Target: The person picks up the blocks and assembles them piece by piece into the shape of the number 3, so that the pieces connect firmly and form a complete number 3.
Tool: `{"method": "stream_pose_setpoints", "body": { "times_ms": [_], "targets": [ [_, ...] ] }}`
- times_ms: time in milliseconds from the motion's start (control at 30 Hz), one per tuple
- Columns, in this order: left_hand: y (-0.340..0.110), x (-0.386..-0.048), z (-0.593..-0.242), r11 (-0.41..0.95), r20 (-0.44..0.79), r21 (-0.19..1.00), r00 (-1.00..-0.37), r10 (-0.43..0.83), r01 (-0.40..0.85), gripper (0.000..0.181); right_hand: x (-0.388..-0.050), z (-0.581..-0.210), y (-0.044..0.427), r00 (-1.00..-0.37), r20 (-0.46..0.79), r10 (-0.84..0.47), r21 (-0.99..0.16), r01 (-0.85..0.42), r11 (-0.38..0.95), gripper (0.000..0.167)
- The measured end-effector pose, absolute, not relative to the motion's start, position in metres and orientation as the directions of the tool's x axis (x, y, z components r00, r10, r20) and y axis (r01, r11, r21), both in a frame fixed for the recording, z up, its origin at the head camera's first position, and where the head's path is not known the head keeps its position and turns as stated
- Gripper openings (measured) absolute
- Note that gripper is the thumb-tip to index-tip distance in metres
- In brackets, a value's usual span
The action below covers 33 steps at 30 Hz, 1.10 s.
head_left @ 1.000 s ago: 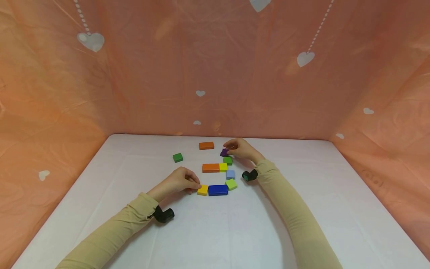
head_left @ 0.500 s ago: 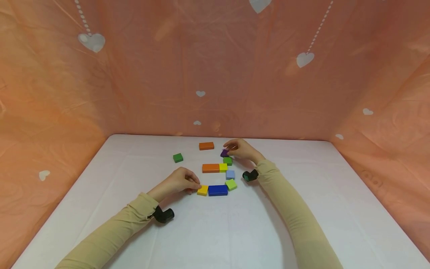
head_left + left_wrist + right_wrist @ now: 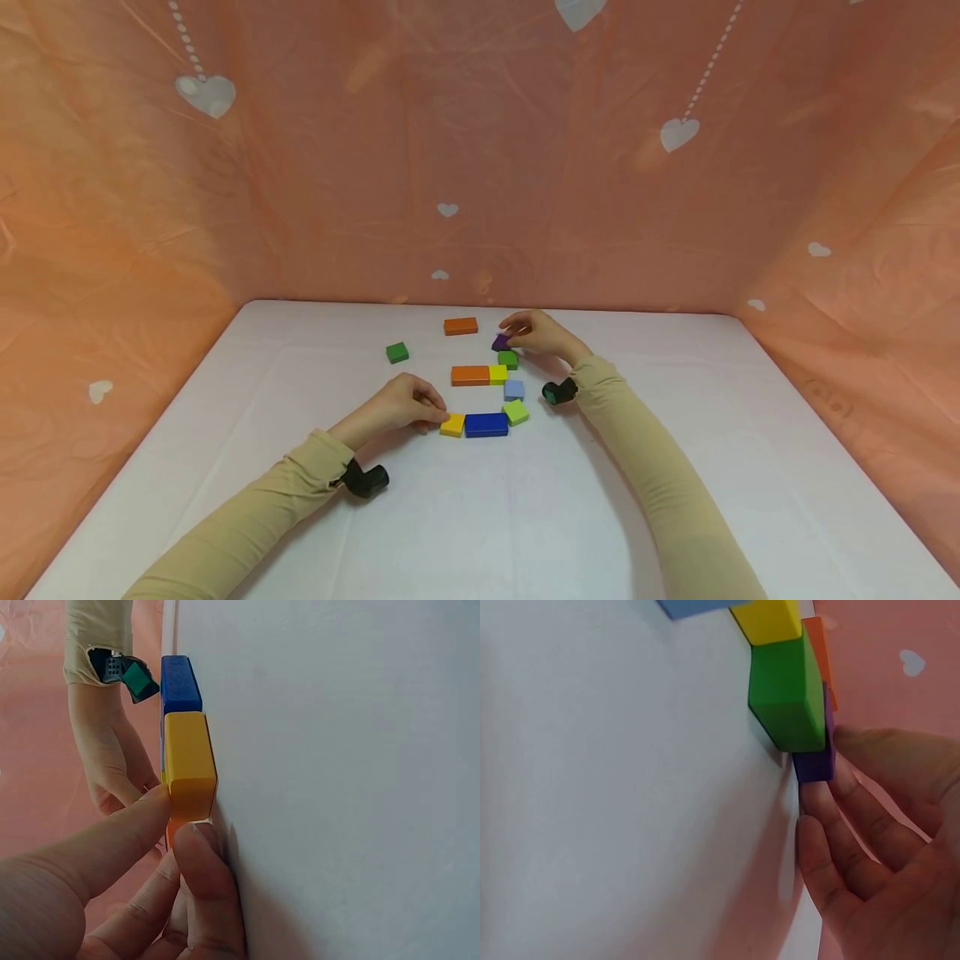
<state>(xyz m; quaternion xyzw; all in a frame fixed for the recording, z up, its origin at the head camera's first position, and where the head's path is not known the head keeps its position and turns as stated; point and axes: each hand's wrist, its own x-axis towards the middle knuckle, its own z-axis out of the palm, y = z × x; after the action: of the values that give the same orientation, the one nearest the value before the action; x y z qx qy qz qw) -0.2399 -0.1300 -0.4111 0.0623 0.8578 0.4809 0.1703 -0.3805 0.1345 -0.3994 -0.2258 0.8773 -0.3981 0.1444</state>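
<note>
My left hand (image 3: 405, 402) holds a dark-yellow block (image 3: 452, 425) at its left end, thumb on it and the other fingers bent beside it. A longer dark-blue block (image 3: 487, 425) lies against that block's right side. Farther back, my right hand (image 3: 542, 332) pinches a small purple block (image 3: 501, 342) between thumb and fingers. In the right wrist view the purple block (image 3: 814, 766) is partly hidden behind a green block (image 3: 786, 694). The left wrist view shows the thumb along one edge of the dark-yellow block (image 3: 191, 754) and a fingertip by its near end.
An orange block (image 3: 470, 376) touches a bright-yellow block (image 3: 498, 375). Near them lie a light-blue block (image 3: 513, 390) and a tilted lime block (image 3: 515, 412). Another orange block (image 3: 461, 327) and a dark-green block (image 3: 397, 352) lie apart. An orange curtain (image 3: 480, 167) backs the white table (image 3: 450, 533).
</note>
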Motion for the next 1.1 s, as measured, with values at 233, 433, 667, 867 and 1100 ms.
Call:
{"method": "stream_pose_setpoints", "body": {
  "times_ms": [233, 433, 667, 867, 1100],
  "targets": [
    [-0.131, -0.241, -0.41, 0.523, -0.237, 0.85, -0.931, 0.277, -0.061, 0.015, -0.382, -0.393, 0.132, -0.852, -0.037, -0.522, -0.742, -0.327, 0.586, 0.031],
    [-0.133, -0.241, -0.41, 0.509, -0.231, 0.859, -0.93, 0.288, -0.056, 0.015, -0.386, -0.38, 0.123, -0.859, 0.002, -0.513, -0.747, -0.342, 0.57, 0.033],
    [-0.132, -0.242, -0.411, 0.511, -0.236, 0.858, -0.926, 0.295, -0.056, 0.015, -0.395, -0.375, 0.108, -0.824, 0.075, -0.561, -0.734, -0.427, 0.529, 0.035],
    [-0.131, -0.241, -0.411, 0.513, -0.233, 0.856, -0.929, 0.289, -0.055, 0.015, -0.405, -0.379, 0.094, -0.757, 0.126, -0.641, -0.726, -0.511, 0.461, 0.035],
    [-0.131, -0.241, -0.412, 0.508, -0.239, 0.859, -0.928, 0.287, -0.064, 0.014, -0.402, -0.375, 0.071, -0.748, 0.066, -0.661, -0.684, -0.516, 0.516, 0.039]
  ]
}}
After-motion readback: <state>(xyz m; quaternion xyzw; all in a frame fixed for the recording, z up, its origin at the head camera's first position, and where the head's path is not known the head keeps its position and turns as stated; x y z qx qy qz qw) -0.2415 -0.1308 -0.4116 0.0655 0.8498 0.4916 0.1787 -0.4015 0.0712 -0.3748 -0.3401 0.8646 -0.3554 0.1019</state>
